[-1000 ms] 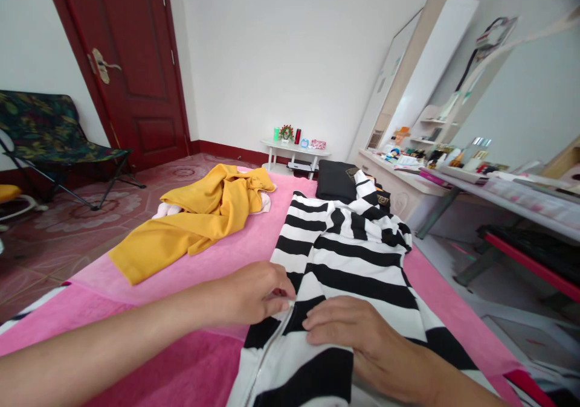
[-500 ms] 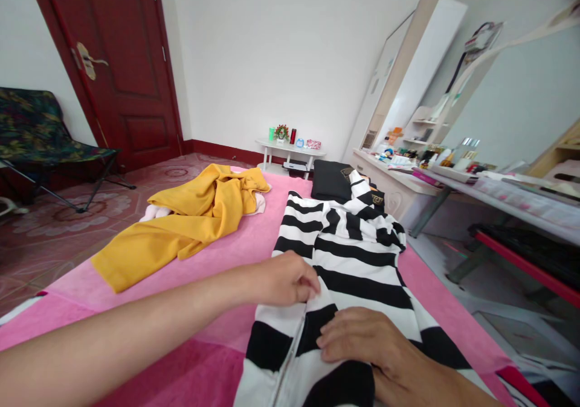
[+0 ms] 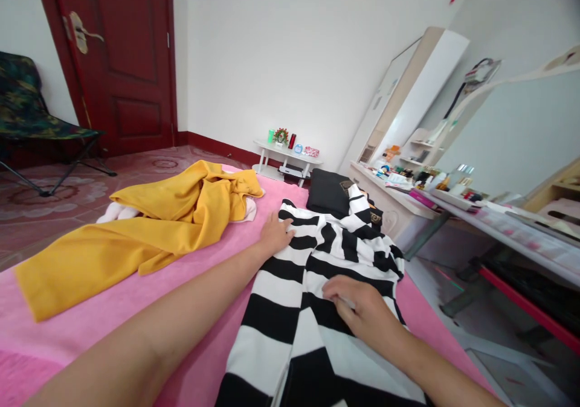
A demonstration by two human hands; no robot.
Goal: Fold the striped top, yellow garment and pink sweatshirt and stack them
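Yellow garment (image 3: 149, 226): heaped at the left of the pink bed (image 3: 90, 334), well apart from both hands.
Left hand (image 3: 275, 233): arm stretched far out, fingers loosely spread and flat on the far left edge of the striped top, gripping nothing.
Striped top (image 3: 290, 310): black and white, lying lengthwise down the middle of the bed, a folded black item (image 3: 327, 192) just beyond it.
Right hand (image 3: 357, 301): palm down mid-garment, fingers bent on the cloth (whether they pinch a fold cannot be told).
Progress: near part looks smoothed flat; far end is still rumpled.
Change: a second ago both hands met close together near the zip; the left has since slid far up.
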